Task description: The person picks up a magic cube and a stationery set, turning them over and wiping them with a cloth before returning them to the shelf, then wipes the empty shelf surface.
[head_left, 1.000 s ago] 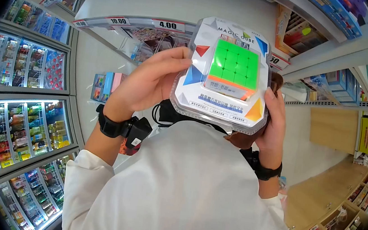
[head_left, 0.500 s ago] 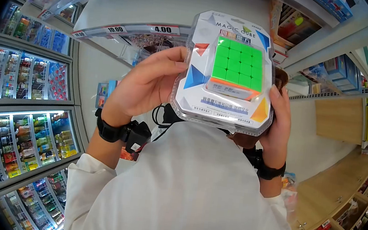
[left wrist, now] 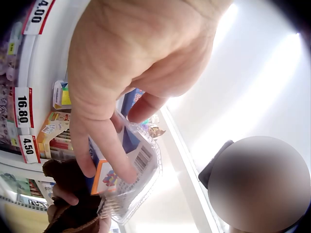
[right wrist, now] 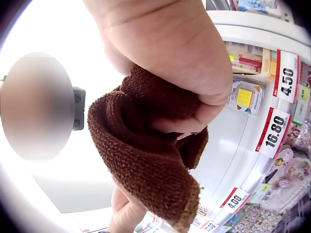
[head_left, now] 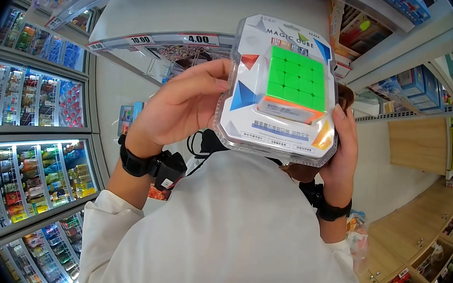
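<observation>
The left hand [head_left: 183, 100], thumb and fingers curled a little way apart, pinches one edge of the clear, ridged plastic Magic Cube blister pack [head_left: 276, 126], held tilted before the white shirt [head_left: 227, 231], while the right hand [head_left: 343, 155] grips its other edge and a nubbly brown cloth [right wrist: 146, 131].

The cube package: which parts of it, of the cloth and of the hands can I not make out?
- Cube package's smallest print, head view: too small.
- Part of its back, left wrist view: covered by the left hand.
- Most of the brown cloth, head view: behind the package.
- Some right-hand fingertips, right wrist view: hidden by cloth.
</observation>
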### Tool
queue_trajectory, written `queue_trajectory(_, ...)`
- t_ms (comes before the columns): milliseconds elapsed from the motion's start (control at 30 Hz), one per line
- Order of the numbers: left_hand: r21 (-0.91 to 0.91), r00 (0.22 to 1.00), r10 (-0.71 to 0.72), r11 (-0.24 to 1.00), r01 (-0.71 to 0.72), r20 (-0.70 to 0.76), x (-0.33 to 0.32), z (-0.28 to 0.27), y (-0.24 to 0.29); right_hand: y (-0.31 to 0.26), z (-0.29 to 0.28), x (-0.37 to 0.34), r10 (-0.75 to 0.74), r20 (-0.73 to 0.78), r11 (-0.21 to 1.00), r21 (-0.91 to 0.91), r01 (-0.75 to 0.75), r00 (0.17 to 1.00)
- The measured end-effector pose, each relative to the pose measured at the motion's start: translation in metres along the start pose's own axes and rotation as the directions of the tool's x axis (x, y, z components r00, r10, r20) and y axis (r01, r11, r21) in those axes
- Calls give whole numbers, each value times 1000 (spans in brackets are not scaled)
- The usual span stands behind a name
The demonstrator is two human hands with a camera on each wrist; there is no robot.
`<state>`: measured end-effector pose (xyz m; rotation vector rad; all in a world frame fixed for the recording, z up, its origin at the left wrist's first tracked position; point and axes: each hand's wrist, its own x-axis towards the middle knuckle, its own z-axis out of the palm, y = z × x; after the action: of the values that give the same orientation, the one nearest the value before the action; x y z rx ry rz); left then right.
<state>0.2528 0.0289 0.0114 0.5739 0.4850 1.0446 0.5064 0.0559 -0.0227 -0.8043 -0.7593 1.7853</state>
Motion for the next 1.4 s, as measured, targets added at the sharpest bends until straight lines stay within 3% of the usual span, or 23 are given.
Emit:
queue_trajectory(200,56,1000,-9,998,10,-20,-2,-1,0,2,-4,-1,2,31,999,-53,-1,1000)
queue_trajectory(300,128,994,-14,991,28,-111,-3,10,0,2,-5,-1,4,16,999,-52,-4,1000)
queue_trajectory(833,102,1000,-18,995,20,-21,-5,0,-2,7,-4,0,6,6,999,37,-7,1000)
queue_trajectory(1400,-81,996,-6,997,-1,-85,-10,-9,-13,14,4,1,65,-49,997,49,-62,997)
